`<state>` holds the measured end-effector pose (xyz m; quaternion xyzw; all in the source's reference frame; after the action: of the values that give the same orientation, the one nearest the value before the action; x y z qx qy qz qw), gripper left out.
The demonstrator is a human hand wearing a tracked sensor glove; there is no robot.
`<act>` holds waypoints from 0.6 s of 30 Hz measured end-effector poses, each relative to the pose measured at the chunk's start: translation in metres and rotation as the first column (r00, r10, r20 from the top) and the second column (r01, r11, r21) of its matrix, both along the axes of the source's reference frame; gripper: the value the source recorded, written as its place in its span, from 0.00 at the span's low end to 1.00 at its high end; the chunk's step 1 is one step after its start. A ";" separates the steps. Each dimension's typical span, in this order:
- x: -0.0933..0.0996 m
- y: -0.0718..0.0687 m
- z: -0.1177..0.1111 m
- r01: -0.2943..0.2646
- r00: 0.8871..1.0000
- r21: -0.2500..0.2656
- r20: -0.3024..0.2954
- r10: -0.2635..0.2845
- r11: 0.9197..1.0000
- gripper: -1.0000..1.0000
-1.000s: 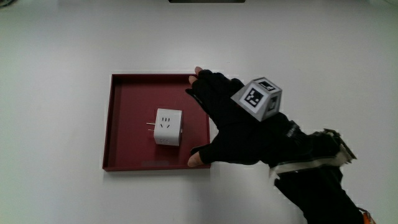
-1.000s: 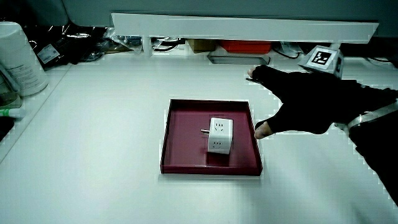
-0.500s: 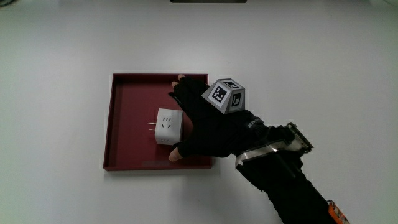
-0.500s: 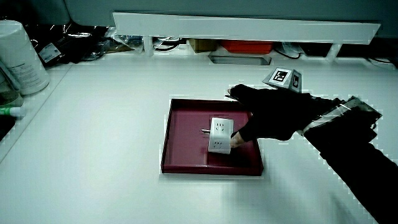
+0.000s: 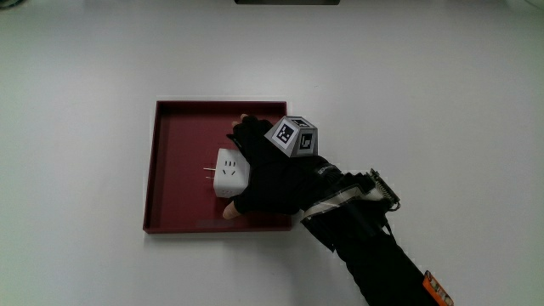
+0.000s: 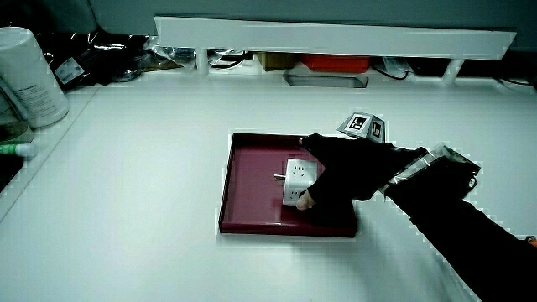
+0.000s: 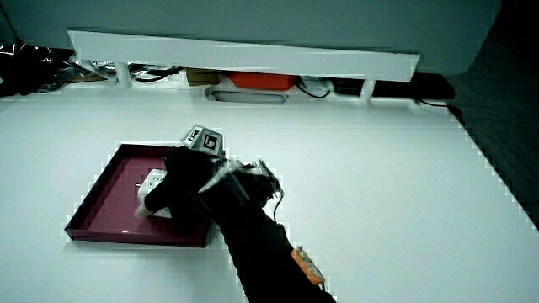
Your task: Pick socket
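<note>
A white cube-shaped socket (image 5: 223,170) with a metal prong rests in a dark red square tray (image 5: 178,136). The gloved hand (image 5: 270,174) lies over the socket, thumb against the side nearer the person, fingers curled over the farther side. Part of the socket is hidden under the palm. Both side views show the socket (image 6: 294,176) (image 7: 154,179) under the hand (image 6: 344,172) (image 7: 187,181), still sitting on the tray floor (image 6: 252,176) (image 7: 109,202). The patterned cube (image 5: 293,136) sits on the back of the hand.
A low white partition (image 6: 336,38) runs along the table, with a red box (image 6: 331,61), a grey tray (image 6: 325,80) and cables beneath it. A white cylindrical container (image 6: 29,75) stands at the table's edge. The forearm (image 5: 374,246) reaches in from the person's side.
The hand moved from beside the tray to over the socket, and its fingers and thumb closed around it. The socket has stayed in place in the tray.
</note>
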<state>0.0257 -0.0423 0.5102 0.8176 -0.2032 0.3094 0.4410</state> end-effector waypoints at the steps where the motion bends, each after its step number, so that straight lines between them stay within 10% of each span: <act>1: -0.001 0.001 0.001 0.004 1.000 0.005 -0.001 -0.004 1.000 0.50; 18: 0.004 0.001 0.004 -0.088 0.995 0.039 0.048 0.086 0.995 0.83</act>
<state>0.0297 -0.0417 0.5139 0.8272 -0.1837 0.3431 0.4054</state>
